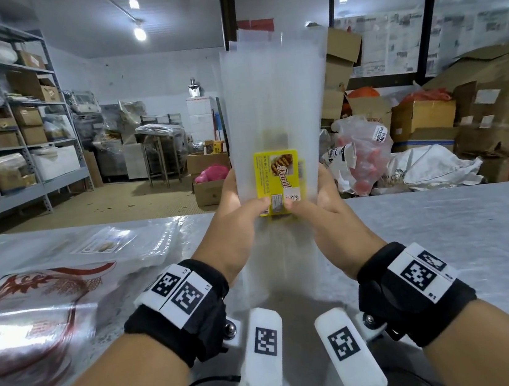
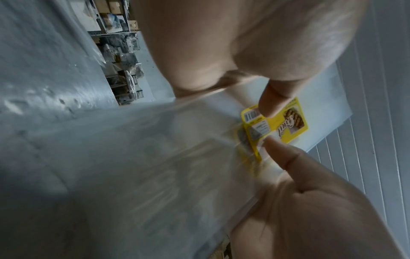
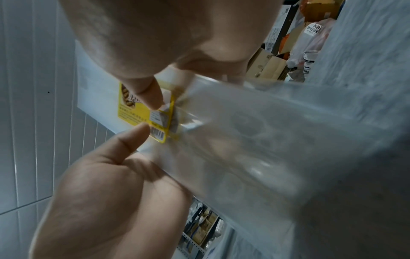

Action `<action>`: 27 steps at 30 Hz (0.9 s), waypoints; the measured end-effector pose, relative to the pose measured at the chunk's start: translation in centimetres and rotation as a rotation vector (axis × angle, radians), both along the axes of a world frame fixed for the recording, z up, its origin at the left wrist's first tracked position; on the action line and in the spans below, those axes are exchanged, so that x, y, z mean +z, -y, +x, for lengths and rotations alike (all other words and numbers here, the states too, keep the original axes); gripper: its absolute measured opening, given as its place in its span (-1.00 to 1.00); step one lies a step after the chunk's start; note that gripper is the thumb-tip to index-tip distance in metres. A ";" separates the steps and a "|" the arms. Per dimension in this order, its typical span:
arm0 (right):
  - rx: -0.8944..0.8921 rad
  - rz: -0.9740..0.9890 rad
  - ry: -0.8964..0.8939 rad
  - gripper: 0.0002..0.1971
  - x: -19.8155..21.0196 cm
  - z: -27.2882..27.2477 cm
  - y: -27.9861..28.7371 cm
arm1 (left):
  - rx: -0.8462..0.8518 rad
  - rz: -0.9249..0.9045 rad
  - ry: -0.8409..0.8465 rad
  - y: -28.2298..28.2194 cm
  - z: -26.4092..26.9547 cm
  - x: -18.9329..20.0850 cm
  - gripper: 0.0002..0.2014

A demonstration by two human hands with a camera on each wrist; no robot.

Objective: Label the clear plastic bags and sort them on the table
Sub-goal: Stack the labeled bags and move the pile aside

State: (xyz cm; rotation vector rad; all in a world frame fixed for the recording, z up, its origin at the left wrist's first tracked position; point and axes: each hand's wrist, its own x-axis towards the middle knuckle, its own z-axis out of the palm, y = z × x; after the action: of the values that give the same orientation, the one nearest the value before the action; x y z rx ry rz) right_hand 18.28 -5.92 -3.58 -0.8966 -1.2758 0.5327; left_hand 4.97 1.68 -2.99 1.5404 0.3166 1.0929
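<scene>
The left hand (image 1: pixel 233 210) and right hand (image 1: pixel 319 203) each pinch the upright clear plastic bag (image 1: pixel 270 100) above the grey desk (image 1: pixel 446 232); both thumbs press its yellow rectangular label (image 1: pixel 277 180), between the grips.

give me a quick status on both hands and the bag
Left hand and right hand both pinch the clear plastic bag, held upright above the grey table. Thumbs press the yellow rectangular label. Nothing blocking.

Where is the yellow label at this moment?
In the head view, the yellow label sits on the lower part of the upright clear bag, between the left hand and right hand.
</scene>
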 end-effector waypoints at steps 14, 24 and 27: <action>-0.028 0.071 0.057 -0.41 0.7 -0.3 0.4 | -0.013 0.058 0.060 0.2 -0.2 0.6 -0.34; 0.002 0.031 0.102 -0.46 0.7 -0.5 0.6 | -0.089 0.019 0.035 0.7 -0.6 1.1 -0.34; 0.009 0.056 0.112 -0.49 0.8 -0.5 0.8 | -0.082 0.004 0.043 0.7 -0.7 1.4 -0.35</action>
State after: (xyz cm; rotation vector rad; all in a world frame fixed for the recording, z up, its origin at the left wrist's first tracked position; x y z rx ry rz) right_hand 17.81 -6.67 -2.76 -0.8847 -1.3903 0.4566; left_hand 4.22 0.94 -1.59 1.5188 0.2199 1.0612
